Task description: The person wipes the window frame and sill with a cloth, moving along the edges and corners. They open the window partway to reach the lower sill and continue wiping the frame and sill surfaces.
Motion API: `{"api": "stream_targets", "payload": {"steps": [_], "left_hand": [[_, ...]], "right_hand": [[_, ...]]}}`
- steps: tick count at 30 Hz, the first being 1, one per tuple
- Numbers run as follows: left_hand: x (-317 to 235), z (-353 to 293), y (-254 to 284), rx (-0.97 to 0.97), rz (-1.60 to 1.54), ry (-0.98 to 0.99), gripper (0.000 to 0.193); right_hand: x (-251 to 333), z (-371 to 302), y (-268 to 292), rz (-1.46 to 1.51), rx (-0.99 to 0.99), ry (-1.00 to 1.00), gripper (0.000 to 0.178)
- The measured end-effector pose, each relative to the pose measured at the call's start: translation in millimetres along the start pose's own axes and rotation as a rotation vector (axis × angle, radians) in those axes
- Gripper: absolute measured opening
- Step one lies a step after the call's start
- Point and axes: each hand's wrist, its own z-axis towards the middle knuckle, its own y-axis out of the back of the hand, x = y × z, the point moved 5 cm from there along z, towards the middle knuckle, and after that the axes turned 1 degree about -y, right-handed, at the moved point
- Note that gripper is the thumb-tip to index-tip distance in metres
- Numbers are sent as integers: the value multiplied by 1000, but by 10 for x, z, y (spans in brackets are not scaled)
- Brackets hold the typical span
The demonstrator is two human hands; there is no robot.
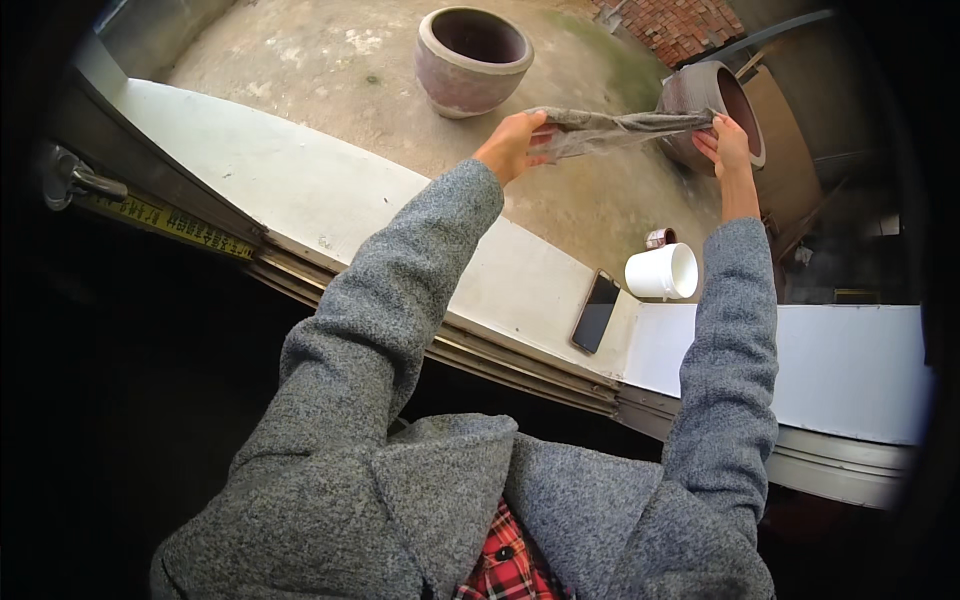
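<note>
Both of my arms, in grey woollen sleeves, reach out over a white window sill [380, 190]. A thin grey cloth [640, 122] is stretched between my hands, twisted and bunched along its upper edge, with a blurred, sheer-looking part hanging below. My left hand [512, 145] pinches one end, and my right hand [730, 150] grips the other end a little higher than the sill's far side. Behind the right end of the cloth lies a large tilted clay pot [690, 95], partly covered by the cloth and my hand.
On the sill lies a dark-screened phone [597, 312]. Beyond it are a white bucket [660, 271] on its side and a small reddish can [659, 238]. A large round pot [470, 75] stands on the ground outside. Bricks [670, 25] are piled at the back. Window tracks [520, 370] run along the sill.
</note>
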Motion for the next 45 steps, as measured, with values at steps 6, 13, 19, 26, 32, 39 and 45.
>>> {"api": "stream_targets", "payload": {"steps": [6, 13, 19, 26, 32, 39, 45], "left_hand": [[-174, -446, -383, 162, 59, -36, 27], [374, -1060, -493, 412, 367, 262, 32], [675, -1702, -23, 393, 787, 464, 33], [-784, -1803, 1152, -212, 655, 31, 27], [-1839, -1661, 703, -371, 1135, -918, 33], [-1854, -1462, 255, -88, 648, -809, 33], [-1146, -1293, -204, 195, 287, -324, 30]], "right_hand": [[271, -622, 453, 208, -144, 163, 19], [30, -1987, 695, 61, -365, 359, 21], [-1305, -2715, 47, -114, 309, -111, 17], [-1151, -2870, -2312, -12, 807, -292, 18], [-275, -2242, -3509, 828, 575, -174, 14], [268, -1695, -2031, 768, 59, 190, 17], [503, -1815, -566, 481, -3, 316, 16]]}}
